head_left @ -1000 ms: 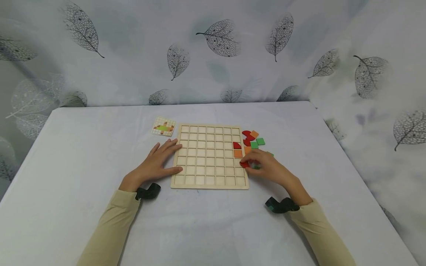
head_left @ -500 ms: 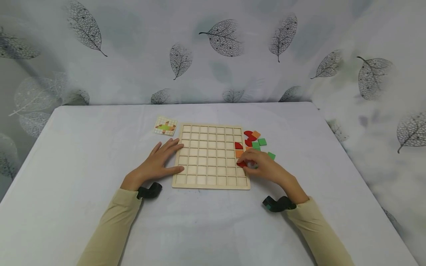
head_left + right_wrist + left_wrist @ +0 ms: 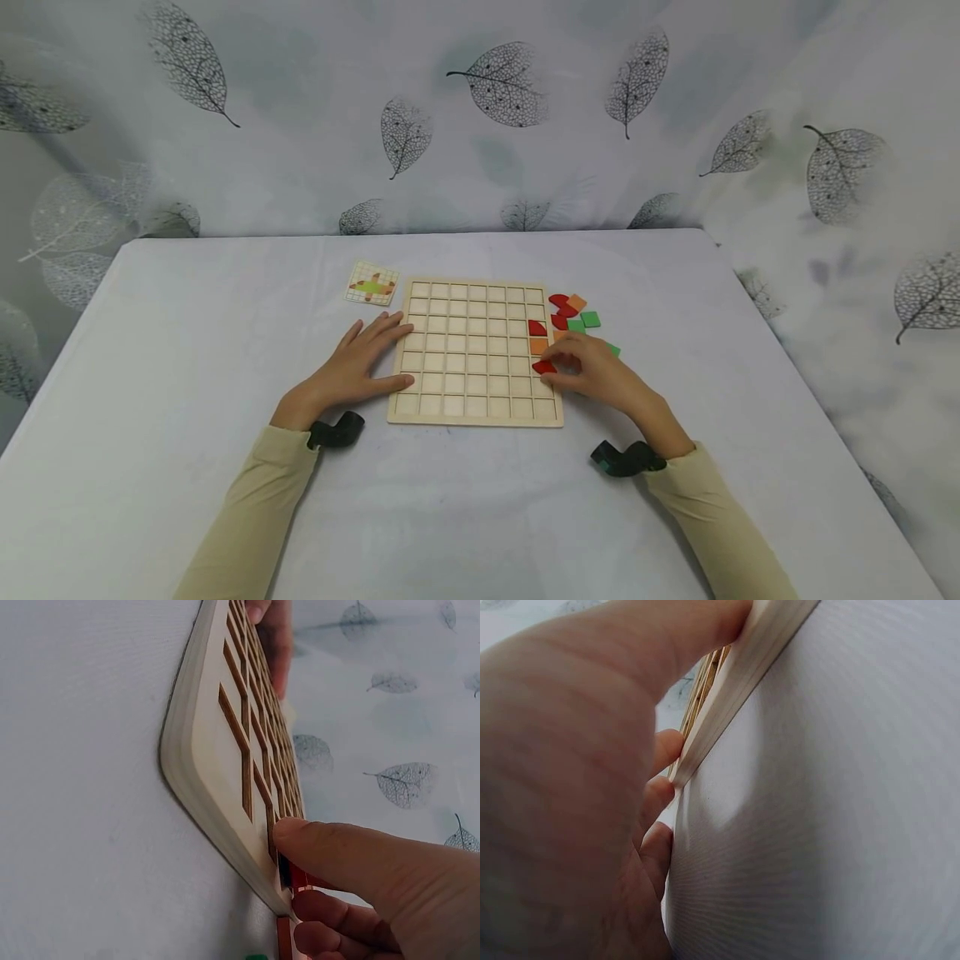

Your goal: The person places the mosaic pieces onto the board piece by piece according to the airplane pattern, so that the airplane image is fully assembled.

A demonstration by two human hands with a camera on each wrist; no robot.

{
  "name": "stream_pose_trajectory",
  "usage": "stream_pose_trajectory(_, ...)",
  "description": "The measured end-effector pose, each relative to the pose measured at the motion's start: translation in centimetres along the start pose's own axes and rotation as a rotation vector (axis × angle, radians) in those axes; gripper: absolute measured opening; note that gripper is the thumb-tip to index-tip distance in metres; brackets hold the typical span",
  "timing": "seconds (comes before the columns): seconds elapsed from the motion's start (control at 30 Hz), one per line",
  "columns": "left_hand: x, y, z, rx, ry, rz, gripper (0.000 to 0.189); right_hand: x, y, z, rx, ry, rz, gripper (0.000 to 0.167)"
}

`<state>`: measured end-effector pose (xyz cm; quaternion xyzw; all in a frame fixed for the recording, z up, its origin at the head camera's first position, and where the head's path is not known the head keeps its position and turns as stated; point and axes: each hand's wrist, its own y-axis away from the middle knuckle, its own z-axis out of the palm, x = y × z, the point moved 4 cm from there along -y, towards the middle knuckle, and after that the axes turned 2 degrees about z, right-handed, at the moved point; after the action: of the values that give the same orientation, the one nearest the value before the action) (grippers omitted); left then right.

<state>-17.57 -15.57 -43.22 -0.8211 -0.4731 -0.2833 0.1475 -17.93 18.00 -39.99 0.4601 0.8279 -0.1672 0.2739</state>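
A pale wooden grid board (image 3: pixel 465 364) lies between the hands. My left hand (image 3: pixel 337 375) rests at its left edge, fingers spread, thumb and fingertips touching the frame. My right hand (image 3: pixel 600 372) pinches a red curved-edged tile (image 3: pixel 543 367) at the right-hand column; in the right wrist view, red shows between the thumb (image 3: pixel 291 829) and fingers. Just above it in that column sit an orange square tile (image 3: pixel 538 347) and a red rounded tile (image 3: pixel 537 328). The pinched tile is partly covered by the fingertips.
Loose red tiles (image 3: pixel 558 322), an orange tile (image 3: pixel 577 302) and green tiles (image 3: pixel 591 319) lie right of the board, some partly behind the right hand. A picture card (image 3: pixel 372 284) lies beyond the board's upper left corner. A leaf-patterned curtain hangs behind the white table.
My right hand has shifted left with the red tile, from the board's right rim to over the cell below the orange tile. The left hand stays in place.
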Motion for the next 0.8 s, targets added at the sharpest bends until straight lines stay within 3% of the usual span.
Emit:
stream_pose_trajectory(0.2,0.0,0.01,-0.05,0.0,-0.002,-0.002,0.079,-0.07,-0.13,0.08,0.031,-0.004,-0.034,0.023)
stream_pose_trajectory(0.4,-0.04,-0.02,-0.02,-0.001,-0.004,-0.003,0.079,0.11,-0.38,0.25,-0.013,0.002,0.026,0.024)
stream_pose_trajectory(0.8,0.01,0.02,-0.07,0.005,0.005,0.0,0.079,-0.11,-0.47,0.24,-0.073,0.005,-0.037,0.019)
